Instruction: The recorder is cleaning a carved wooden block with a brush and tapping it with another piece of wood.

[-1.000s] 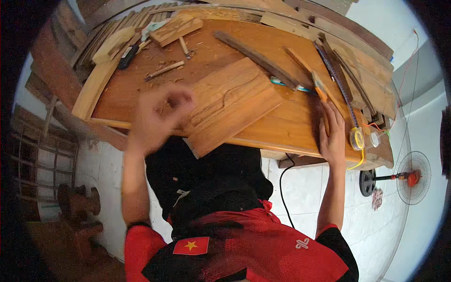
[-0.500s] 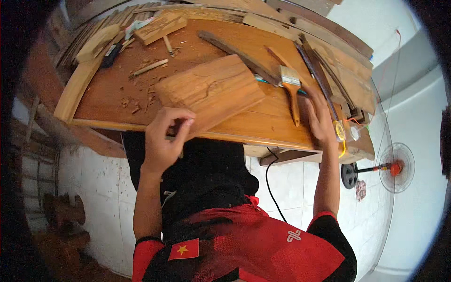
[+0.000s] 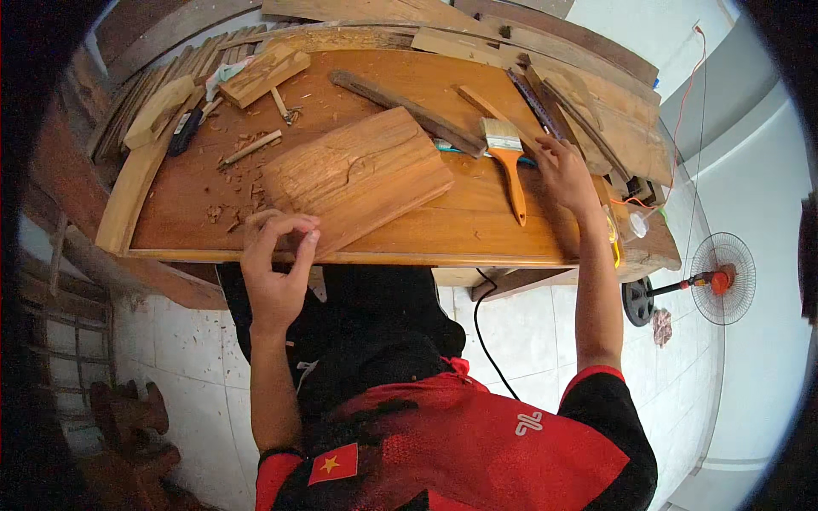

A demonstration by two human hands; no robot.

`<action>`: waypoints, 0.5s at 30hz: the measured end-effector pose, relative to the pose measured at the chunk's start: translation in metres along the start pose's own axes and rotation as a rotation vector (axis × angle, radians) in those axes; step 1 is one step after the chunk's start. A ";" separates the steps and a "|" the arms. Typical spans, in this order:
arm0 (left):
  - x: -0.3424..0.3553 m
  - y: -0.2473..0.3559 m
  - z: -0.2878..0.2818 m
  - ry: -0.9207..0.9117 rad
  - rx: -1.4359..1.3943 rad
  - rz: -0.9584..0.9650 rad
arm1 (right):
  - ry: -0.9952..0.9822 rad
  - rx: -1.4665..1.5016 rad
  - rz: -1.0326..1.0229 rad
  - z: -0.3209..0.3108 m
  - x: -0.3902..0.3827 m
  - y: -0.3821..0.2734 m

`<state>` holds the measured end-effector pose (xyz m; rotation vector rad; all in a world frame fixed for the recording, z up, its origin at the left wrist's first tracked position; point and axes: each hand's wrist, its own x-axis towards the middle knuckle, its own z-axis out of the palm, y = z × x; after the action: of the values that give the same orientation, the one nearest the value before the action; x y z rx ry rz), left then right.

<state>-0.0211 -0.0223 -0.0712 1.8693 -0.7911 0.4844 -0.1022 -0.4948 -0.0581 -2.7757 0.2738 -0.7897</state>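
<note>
A carved wooden block [image 3: 362, 175] lies at an angle on the brown table. My left hand [image 3: 277, 260] is by its near left corner, with fingers curved and a gap between thumb and forefinger; nothing shows in it. At the right, my right hand [image 3: 566, 175] has bent fingers, a little apart, by the near end of a thin wooden stick [image 3: 487, 106]. Whether those fingertips touch the stick is hard to make out. Between block and hand lies a paintbrush [image 3: 509, 175] with an orange handle, across a teal pencil-like rod [image 3: 450, 147].
A long dark bar [image 3: 400, 111] lies behind the block. Wood shavings, a short pale dowel [image 3: 251, 148] and a black-handled tool [image 3: 184, 132] are at the left. Planks [image 3: 622, 128] line the right side, near a yellow tape measure [image 3: 613, 228]. A fan [image 3: 722, 279] stands beyond.
My right hand has moved forward from the tabletop beside the brush toward the stick's end. My left thumb and forefinger have parted slightly. The whole view has shifted a little.
</note>
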 end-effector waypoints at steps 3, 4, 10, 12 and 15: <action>0.002 0.003 0.000 0.026 0.078 0.021 | 0.001 -0.043 -0.110 -0.001 0.016 -0.020; 0.003 0.004 0.000 0.036 0.120 0.046 | 0.000 -0.009 -0.152 -0.002 0.025 -0.037; -0.004 0.008 -0.002 0.057 0.124 -0.058 | -0.134 0.140 -0.263 0.020 0.071 -0.108; -0.008 0.015 -0.008 0.056 -0.087 -0.264 | -0.219 0.119 -0.215 0.032 0.085 -0.121; -0.009 0.011 -0.018 0.038 -0.055 -0.246 | -0.309 0.062 -0.154 0.048 0.105 -0.136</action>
<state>-0.0353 -0.0058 -0.0623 1.8697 -0.5342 0.3382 0.0261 -0.3817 -0.0076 -2.8302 -0.0210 -0.3814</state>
